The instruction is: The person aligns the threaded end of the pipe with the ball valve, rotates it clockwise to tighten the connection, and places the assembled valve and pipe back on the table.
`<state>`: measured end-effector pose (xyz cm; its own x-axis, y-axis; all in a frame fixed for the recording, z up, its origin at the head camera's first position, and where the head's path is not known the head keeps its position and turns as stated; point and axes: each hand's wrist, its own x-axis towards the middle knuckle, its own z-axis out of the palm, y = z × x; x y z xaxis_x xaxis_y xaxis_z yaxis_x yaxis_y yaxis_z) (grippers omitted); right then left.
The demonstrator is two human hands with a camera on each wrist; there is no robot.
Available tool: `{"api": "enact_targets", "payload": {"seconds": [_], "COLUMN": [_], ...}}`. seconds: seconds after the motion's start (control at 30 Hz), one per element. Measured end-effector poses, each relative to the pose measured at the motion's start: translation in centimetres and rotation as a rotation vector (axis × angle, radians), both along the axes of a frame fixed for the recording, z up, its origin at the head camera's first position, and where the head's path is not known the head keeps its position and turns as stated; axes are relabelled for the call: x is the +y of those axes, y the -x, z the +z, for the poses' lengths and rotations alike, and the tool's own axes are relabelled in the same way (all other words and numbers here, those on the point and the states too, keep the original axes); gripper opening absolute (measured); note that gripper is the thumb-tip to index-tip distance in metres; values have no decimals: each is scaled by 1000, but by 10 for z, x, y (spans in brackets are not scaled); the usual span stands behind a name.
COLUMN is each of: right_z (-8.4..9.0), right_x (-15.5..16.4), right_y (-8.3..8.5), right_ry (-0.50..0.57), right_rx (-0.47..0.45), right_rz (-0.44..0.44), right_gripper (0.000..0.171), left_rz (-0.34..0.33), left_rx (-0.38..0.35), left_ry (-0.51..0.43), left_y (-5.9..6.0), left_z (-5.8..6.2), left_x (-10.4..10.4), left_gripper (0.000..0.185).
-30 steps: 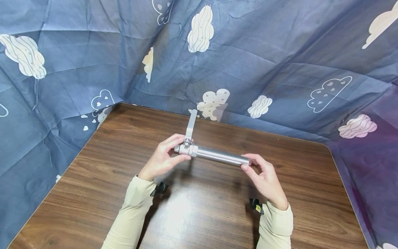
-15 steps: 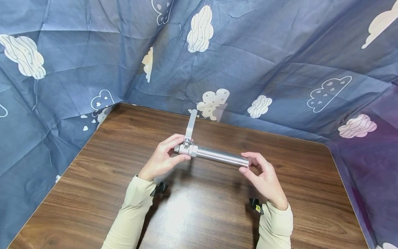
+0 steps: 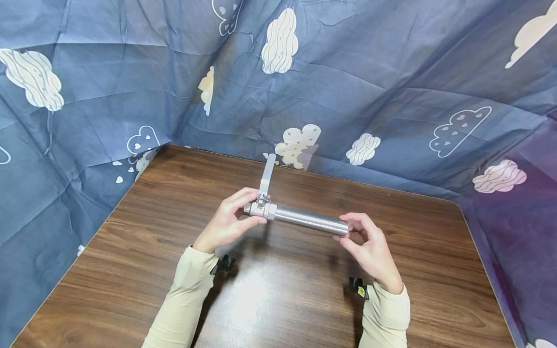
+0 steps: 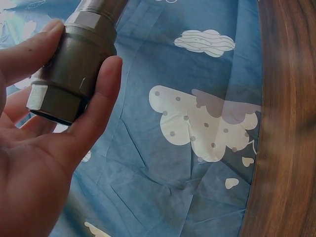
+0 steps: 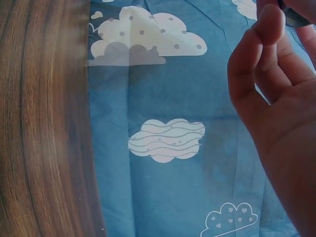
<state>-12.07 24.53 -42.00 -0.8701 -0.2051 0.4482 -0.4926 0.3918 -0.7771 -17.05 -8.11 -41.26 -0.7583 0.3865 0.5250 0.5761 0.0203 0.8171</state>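
A metal ball valve (image 3: 259, 209) is held above the table in the head view. Its flat lever handle (image 3: 267, 175) points away toward the back. My left hand (image 3: 226, 222) grips the valve body, thumb on the near side and fingers on the far side; the left wrist view shows the hexagonal end (image 4: 54, 101) between thumb and fingers. From the valve's other end a shiny steel pipe (image 3: 309, 219) runs right, sloping slightly toward me. My right hand (image 3: 370, 246) pinches the pipe's free end, thumb partly beneath it. Only a bit of dark pipe end (image 5: 295, 19) appears in the right wrist view.
Below the hands spreads a brown wood-grain table (image 3: 296, 285), with glare near its middle. A blue cloth (image 3: 348, 87) with cloud prints hangs behind its back edge and along both sides. Small black devices (image 3: 224, 264) sit at each wrist.
The right fingers have shifted around the pipe's end, the thumb sliding left and then partly under it. The left hand, valve and lever look almost still.
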Motion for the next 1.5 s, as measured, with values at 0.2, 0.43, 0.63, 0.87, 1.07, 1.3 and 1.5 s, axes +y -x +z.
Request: {"api": "enact_targets", "payload": {"seconds": [0.2,0.43,0.63,0.87,1.07,1.3,1.5], "right_z": [-1,-2,-2,0,0,0,0], "right_x": [-1,-1,-1,-2,-1,0,1], "right_y": [0,2,1,1,1,1,1], "right_ry": [-4,-24,-21,-16,-42,-54,-68], "right_rx": [24,44,40,45,18,-2,3], "right_rz": [-7,-24,-34,-41,-51,-50,-54], "right_gripper": [49,49,49,48,48,46,45], "left_rz": [0,11,14,6,3,4,2], "left_rx": [2,-6,-11,4,5,8,5], "left_ry": [-4,6,6,-2,-6,-9,-4], "left_y": [0,0,0,0,1,0,0], "left_z": [-1,-1,-1,-1,-2,-1,-1], "left_x": [0,-1,-1,-1,-1,-1,-1], "left_gripper": [46,46,45,45,45,46,46]}}
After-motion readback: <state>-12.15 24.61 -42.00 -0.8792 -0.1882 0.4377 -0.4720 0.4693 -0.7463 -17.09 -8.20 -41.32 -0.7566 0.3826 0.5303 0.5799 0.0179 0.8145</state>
